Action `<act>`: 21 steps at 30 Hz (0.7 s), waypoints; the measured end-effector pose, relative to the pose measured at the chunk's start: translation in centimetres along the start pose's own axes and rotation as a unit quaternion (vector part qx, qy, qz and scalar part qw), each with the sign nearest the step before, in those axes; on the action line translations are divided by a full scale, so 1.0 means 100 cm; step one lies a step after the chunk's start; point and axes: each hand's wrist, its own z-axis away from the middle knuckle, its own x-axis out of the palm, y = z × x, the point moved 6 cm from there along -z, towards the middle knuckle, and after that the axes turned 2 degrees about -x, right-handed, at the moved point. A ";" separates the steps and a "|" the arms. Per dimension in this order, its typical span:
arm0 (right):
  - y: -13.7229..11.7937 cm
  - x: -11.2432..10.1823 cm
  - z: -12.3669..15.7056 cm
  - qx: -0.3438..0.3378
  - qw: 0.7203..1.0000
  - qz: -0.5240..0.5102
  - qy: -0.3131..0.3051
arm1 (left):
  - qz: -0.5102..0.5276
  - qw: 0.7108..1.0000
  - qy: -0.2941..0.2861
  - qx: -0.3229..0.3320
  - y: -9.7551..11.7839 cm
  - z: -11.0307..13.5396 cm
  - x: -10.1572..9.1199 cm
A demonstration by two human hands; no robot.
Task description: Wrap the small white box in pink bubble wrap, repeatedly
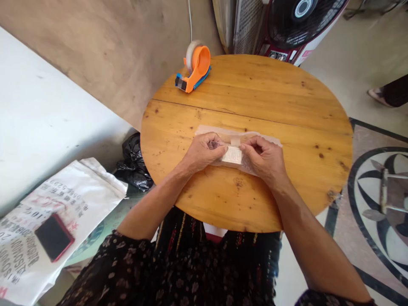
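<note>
A small whitish rectangular block (232,155) with a patterned face lies on a strip of clear bubble wrap (206,128) near the middle of the round table. My left hand (205,151) is closed at the block's left end, its thumb by the corner and the wrap gathered under its fingers. At the other end, my right hand (266,159) pinches the wrap, thumb and forefinger close to the block's upper right corner. A short pale strip (235,141), perhaps tape, shows just above the block between both hands. The fingertips are partly hidden.
An orange and blue tape dispenser (199,68) stands at the back left of the wooden table (255,85). Behind is a fan (302,21). To the left lie a black plastic bag (135,161) and a phone (55,237) on a white printed sack (92,182). A person's foot (379,95) shows right.
</note>
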 end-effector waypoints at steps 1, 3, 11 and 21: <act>-0.001 0.000 0.000 -0.007 1.000 0.017 0.000 | 0.000 1.000 0.001 0.003 0.000 0.000 0.000; -0.004 -0.001 0.001 -0.026 0.998 0.051 -0.001 | -0.003 1.000 0.005 0.009 0.001 0.000 0.000; -0.027 0.003 0.012 -0.227 0.967 0.116 0.004 | -0.019 1.000 -0.002 -0.024 0.001 0.000 0.000; -0.028 0.004 0.015 -0.216 0.966 0.133 -0.053 | -0.086 0.995 -0.036 -0.034 0.008 0.004 -0.007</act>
